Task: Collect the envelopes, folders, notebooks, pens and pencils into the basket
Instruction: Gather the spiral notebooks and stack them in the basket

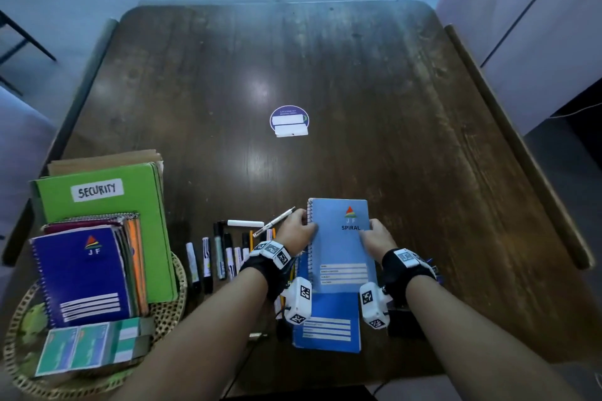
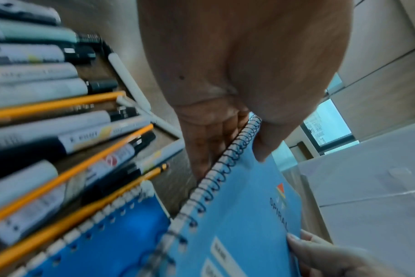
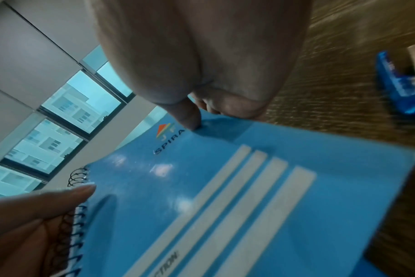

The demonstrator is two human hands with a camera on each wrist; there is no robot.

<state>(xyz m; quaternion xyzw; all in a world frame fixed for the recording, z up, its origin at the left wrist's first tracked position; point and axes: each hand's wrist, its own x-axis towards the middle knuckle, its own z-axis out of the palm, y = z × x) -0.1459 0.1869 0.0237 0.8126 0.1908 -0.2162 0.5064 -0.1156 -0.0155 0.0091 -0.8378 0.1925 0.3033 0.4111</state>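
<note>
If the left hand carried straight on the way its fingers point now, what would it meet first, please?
The left hand grips the light blue notebook at its spiral edge, fingers pointing away across the table. Beyond it the silver pen lies closest, probably just left of that line; otherwise bare wood, though depth is unclear.

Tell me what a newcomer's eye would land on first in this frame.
First, the light blue spiral notebook held up near the table's front edge, the left hand gripping its coil side and the right hand its other edge. Then, at far left, the wicker basket, piled with notebooks and a green SECURITY folder.
</note>
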